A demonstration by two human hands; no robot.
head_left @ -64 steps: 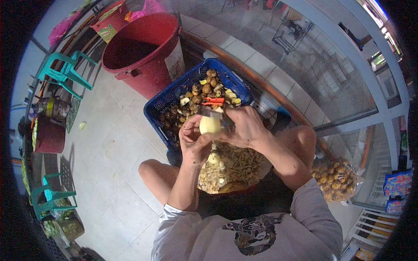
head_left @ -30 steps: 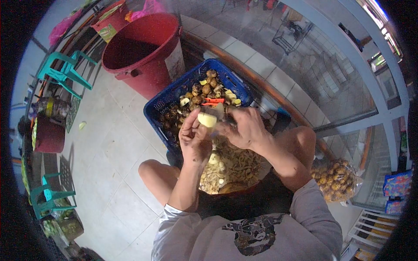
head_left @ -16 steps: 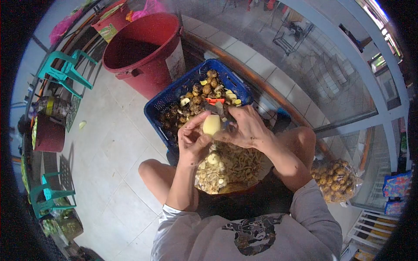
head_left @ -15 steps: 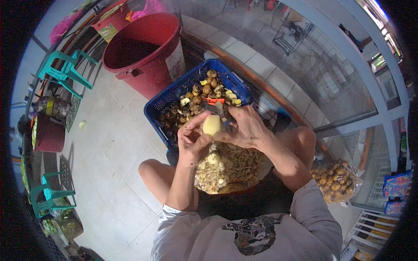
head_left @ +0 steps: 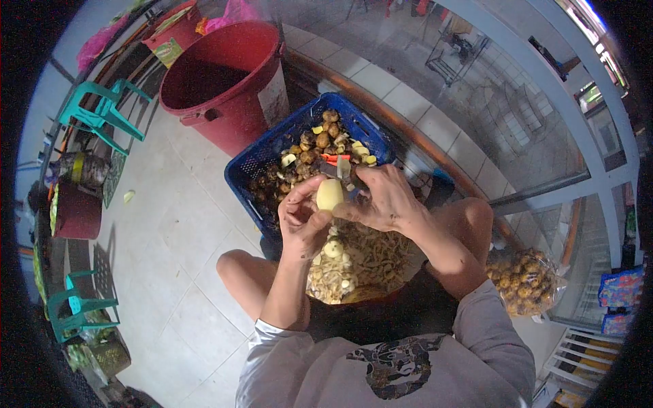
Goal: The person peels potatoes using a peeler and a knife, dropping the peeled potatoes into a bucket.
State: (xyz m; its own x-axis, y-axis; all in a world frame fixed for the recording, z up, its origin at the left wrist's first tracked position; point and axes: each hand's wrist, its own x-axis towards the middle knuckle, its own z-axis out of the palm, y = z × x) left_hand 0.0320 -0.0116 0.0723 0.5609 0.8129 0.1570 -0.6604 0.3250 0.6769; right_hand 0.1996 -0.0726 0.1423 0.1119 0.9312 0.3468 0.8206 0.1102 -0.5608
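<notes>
My left hand (head_left: pixel 301 216) is closed round a peeled, pale yellow potato (head_left: pixel 330 196), holding it upright over the basket's near edge. My right hand (head_left: pixel 382 200) is curled at the potato's right side, its thumb against the lower part. Whatever its fingers grip is mostly hidden. A thin pale strip (head_left: pixel 343 167) stands just above the potato, by the right fingertips. Below both hands lies a heap of peelings (head_left: pixel 371 265), with a small peeled potato (head_left: pixel 333 248) on top. Beyond them, a blue basket (head_left: pixel 239 165) holds unpeeled potatoes (head_left: pixel 308 139), cut pieces and an orange item (head_left: pixel 335 159).
A large red bin (head_left: pixel 231 122) stands behind the basket at the left. A plastic bag of potatoes (head_left: pixel 524 282) lies by my right knee. Green plastic chairs (head_left: pixel 102 109) stand on the tiled floor (head_left: pixel 183 238) at far left. Glass panels (head_left: pixel 524 109) run along the right.
The pale strip above the potato now shows more clearly and partly covers the orange item. Both hands and the potato have stayed almost in place.
</notes>
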